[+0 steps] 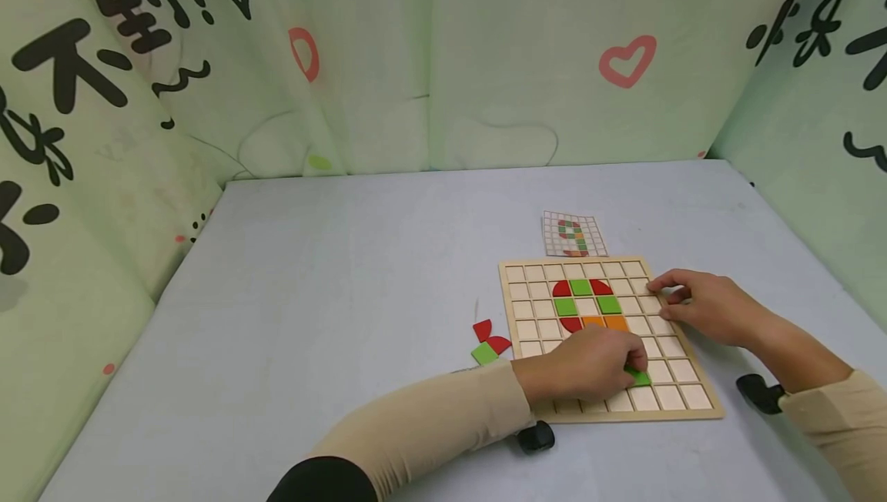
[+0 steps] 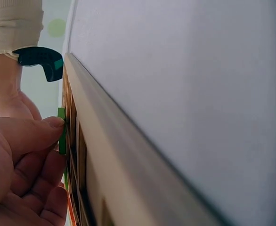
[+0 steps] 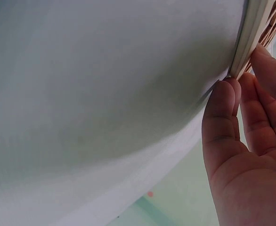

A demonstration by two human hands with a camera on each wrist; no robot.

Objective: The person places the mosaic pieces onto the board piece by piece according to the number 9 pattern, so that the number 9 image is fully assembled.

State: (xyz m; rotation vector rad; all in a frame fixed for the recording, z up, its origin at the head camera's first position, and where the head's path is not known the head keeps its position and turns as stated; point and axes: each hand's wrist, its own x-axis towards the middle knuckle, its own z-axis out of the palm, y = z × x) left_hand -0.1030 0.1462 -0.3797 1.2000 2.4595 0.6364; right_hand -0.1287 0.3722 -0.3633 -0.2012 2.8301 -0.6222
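Note:
A wooden grid board (image 1: 705, 413) lies on the table, with red quarter-round, green square and orange pieces in its cells. Over its lower part, the left hand (image 1: 599, 363) pinches a green square tile (image 1: 640, 379). In the left wrist view the thumb touches this green tile (image 2: 61, 134) at the board's surface, while the other fingers curl below. At the board's right edge is the right hand (image 1: 721, 306). Its thumb and fingers hold the board's rim (image 3: 251, 35) in the right wrist view. The left forearm and hand hide part of the board.
Left of the board lie two red quarter-round pieces (image 1: 483, 329) and a loose green square (image 1: 484, 353). A printed pattern card (image 1: 554, 236) lies behind the board. Pale curtains (image 1: 485, 63) with black writing surround the white table (image 1: 333, 279).

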